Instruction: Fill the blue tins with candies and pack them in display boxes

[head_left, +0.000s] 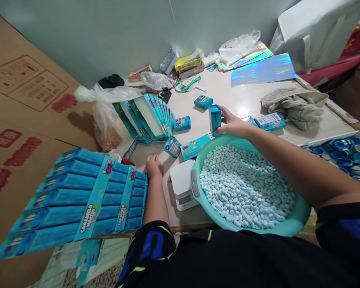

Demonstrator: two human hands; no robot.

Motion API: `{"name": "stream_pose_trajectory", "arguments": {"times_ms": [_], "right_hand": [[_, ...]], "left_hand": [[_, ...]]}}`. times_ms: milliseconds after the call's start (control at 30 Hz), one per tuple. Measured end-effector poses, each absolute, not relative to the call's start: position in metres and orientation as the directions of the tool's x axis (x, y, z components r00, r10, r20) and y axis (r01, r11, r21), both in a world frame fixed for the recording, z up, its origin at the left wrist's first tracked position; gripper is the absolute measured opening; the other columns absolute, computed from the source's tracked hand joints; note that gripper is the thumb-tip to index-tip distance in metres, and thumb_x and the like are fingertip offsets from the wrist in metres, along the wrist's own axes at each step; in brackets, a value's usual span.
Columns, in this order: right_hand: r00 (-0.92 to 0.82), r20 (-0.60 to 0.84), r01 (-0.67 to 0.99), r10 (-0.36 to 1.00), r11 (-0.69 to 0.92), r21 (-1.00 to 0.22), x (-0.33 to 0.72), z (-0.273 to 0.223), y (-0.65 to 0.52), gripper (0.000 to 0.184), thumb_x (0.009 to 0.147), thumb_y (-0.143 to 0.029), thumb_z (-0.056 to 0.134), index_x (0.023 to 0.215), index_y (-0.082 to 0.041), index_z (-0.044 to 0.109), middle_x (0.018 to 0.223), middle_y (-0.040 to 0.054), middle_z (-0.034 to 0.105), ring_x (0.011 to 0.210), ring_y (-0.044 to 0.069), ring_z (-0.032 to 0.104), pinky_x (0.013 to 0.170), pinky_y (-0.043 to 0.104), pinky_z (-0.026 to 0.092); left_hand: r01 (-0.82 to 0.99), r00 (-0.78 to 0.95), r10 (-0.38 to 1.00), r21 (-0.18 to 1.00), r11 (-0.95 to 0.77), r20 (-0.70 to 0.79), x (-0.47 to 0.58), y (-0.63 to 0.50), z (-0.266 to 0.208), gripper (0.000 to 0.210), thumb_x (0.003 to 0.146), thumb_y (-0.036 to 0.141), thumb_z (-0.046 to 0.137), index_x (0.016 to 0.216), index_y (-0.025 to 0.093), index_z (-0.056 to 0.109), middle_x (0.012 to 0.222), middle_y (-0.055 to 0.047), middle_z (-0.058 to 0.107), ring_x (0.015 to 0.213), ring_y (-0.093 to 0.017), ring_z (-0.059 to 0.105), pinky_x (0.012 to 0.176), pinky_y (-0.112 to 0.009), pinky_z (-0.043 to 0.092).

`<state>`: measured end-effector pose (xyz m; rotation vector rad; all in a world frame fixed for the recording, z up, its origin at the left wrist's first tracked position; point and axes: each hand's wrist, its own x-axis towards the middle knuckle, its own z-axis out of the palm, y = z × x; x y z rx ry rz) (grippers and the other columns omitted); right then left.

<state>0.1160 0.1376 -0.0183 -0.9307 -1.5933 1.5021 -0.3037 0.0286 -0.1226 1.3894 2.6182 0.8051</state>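
Observation:
My right hand (pixel 232 123) reaches over the table beyond the basin and grips a small blue candy box (pixel 215 120) upright between thumb and fingers. My left hand (pixel 154 165) rests closed on the table, with nothing visible in it, beside a stack of flat blue cartons (pixel 87 196) printed "Caramelo Mazzo". A turquoise basin (pixel 300 218) full of pale blue candies (pixel 243 188) sits before me. Left of it is a white kitchen scale (pixel 181 182). Several blue boxes, such as one small box (pixel 172 147) and one long carton (pixel 195 147), lie between my hands.
Fanned flat cartons (pixel 156 120) stand at the back left beside a tied plastic bag (pixel 111 116). A grey cloth (pixel 297 106) and a tray of blue lids (pixel 345 156) are on the right. Shiny sheets (pixel 262 72) lie behind; a large cardboard box (pixel 33 100) borders the left.

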Motion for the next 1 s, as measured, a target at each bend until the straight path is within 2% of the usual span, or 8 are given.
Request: {"name": "stream_pose_trajectory", "arguments": {"times_ms": [167,333,433,600,767,1000], "right_hand": [[-0.435,0.047,-0.035,0.899,0.036,-0.999,0.115,-0.021,0.14,0.113,0.048,-0.023,0.09,0.149,-0.038,0.041,0.128,0.007,0.058,0.118,0.035,0.06,0.091,0.058,0.063],[-0.396,-0.002,-0.136,0.918,-0.061,-0.989,0.112,-0.022,0.143,0.092,0.046,-0.016,0.088,0.127,-0.035,0.051,0.11,0.002,0.059,0.096,0.026,0.064,0.072,0.042,0.063],[-0.368,-0.003,-0.177,0.93,-0.073,-0.981,0.111,-0.023,0.144,0.081,0.046,-0.016,0.087,0.116,-0.033,0.051,0.104,-0.0005,0.059,0.09,0.023,0.064,0.067,0.036,0.06],[-0.322,-0.005,-0.219,0.947,-0.08,-0.973,0.109,-0.023,0.145,0.077,0.045,-0.015,0.085,0.112,-0.032,0.05,0.099,-0.002,0.061,0.093,0.024,0.066,0.069,0.036,0.059],[-0.268,-0.005,-0.224,0.963,-0.067,-0.972,0.108,-0.02,0.138,0.078,0.043,-0.015,0.086,0.11,-0.031,0.049,0.099,-0.0035,0.061,0.093,0.022,0.065,0.072,0.034,0.058],[-0.292,0.051,-0.243,0.955,-0.022,-0.97,0.111,-0.022,0.132,0.075,0.046,-0.016,0.086,0.11,-0.031,0.048,0.101,-0.0034,0.06,0.092,0.021,0.063,0.075,0.036,0.058]], "left_hand": [[0.777,-0.536,0.822,0.493,0.391,0.193,-0.294,0.015,-0.129,0.029,0.102,0.035,0.065,0.123,0.015,0.068,0.129,-0.011,0.067,0.119,-0.025,0.066,0.106,-0.05,0.055],[0.808,-0.47,0.856,0.495,0.319,0.214,-0.295,0.006,-0.131,0.027,0.102,0.034,0.065,0.12,0.014,0.069,0.131,-0.012,0.067,0.124,-0.026,0.064,0.11,-0.051,0.052],[0.82,-0.439,0.87,0.497,0.285,0.226,-0.298,0.008,-0.133,0.028,0.101,0.036,0.066,0.119,0.015,0.069,0.129,-0.011,0.068,0.125,-0.027,0.063,0.11,-0.052,0.051],[0.821,-0.413,0.882,0.512,0.253,0.227,-0.303,0.015,-0.135,0.028,0.1,0.038,0.068,0.114,0.014,0.069,0.121,-0.01,0.07,0.118,-0.025,0.066,0.107,-0.052,0.053],[0.802,-0.424,0.877,0.543,0.248,0.226,-0.301,0.016,-0.135,0.028,0.1,0.038,0.068,0.115,0.014,0.069,0.121,-0.01,0.07,0.117,-0.025,0.066,0.106,-0.051,0.054],[0.747,-0.498,0.833,0.607,0.271,0.241,-0.286,0.003,-0.112,0.024,0.1,0.036,0.068,0.11,0.014,0.071,0.11,-0.008,0.073,0.104,-0.022,0.071,0.099,-0.046,0.058]]}}
